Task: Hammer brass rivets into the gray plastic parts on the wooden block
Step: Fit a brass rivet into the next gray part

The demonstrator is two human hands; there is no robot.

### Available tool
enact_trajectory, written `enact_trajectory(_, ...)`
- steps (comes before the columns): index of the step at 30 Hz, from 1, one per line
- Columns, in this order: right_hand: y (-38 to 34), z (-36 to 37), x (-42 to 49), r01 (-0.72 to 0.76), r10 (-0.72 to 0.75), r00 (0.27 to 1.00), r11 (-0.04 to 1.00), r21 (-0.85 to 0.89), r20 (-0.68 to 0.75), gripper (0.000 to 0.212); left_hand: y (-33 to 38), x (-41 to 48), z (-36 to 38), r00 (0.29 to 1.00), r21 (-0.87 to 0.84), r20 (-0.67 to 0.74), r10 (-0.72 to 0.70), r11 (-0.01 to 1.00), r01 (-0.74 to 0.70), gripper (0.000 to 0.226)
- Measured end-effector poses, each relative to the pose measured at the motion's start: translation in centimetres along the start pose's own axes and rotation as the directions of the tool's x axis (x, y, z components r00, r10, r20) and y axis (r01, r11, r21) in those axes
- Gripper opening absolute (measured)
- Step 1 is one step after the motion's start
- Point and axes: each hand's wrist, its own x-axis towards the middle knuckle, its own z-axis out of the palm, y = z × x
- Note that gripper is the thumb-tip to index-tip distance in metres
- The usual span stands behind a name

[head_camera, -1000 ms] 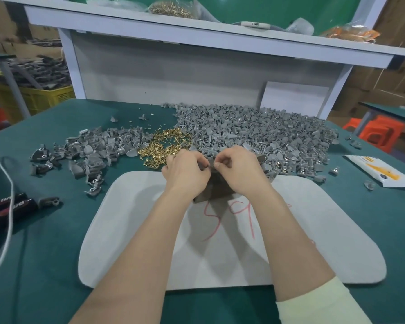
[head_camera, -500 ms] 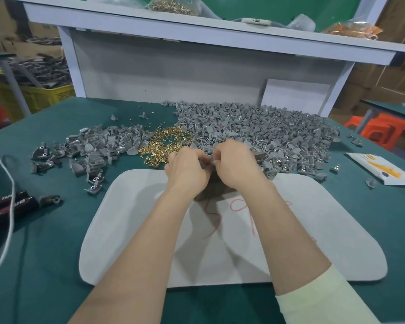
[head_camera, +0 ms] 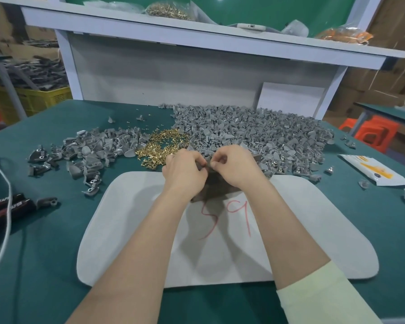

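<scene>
The left hand (head_camera: 185, 170) and the right hand (head_camera: 236, 167) were both closed, with the fingers curled. Their fingertips met on one small gray part (head_camera: 202, 165), which they pinched just above the wooden block (head_camera: 216, 189). If a rivet was already between the right fingers, it was too small to see. In my judgement they held the part so near to the block because it had to sit there before any hammering, so this step was placing and not striking. Neither hand held a hammer. The block stood on the far edge of a white mat (head_camera: 126, 230), probably to soften the blows and protect the green table (head_camera: 45, 265). The supplies lay within easy reach. The loose brass rivets (head_camera: 164, 146) were in a heap at 11 o'clock from the hands, touching a small heap of gray parts (head_camera: 98, 148) at 10 o'clock. The large heap of gray parts (head_camera: 255, 134) spread from 12 to 2 o'clock, right behind the block. Black-handled tools (head_camera: 7, 204) lay at 9 o'clock, well apart; I could not tell what kind they were. For containers, a clear bag (head_camera: 168, 9) on the white shelf (head_camera: 197, 36) at 12 o'clock held more brass rivets, and an orange bag (head_camera: 341, 35) at 1 o'clock had contents I could not make out. A yellow crate (head_camera: 40, 97) beyond the table at 10 o'clock was piled with dark parts.
</scene>
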Motion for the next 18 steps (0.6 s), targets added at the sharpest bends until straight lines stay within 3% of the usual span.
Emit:
enact_trajectory(10, 0.1, 0.9, 0.0, 0.027, -0.028, 0.999, 0.999, -0.027, -0.035, 0.012, 0.0, -0.1, -0.1, 1.0, 0.0, 0.002, 0.002, 1.0, -0.002, 0.009)
enact_trajectory(18, 2.2, 0.7, 0.1, 0.039, -0.015, 0.997, 0.938, 0.343, -0.072, 0.019, 0.3, -0.2, -0.3, 1.0, -0.012, 0.002, -0.011, 1.0, 0.011, 0.005)
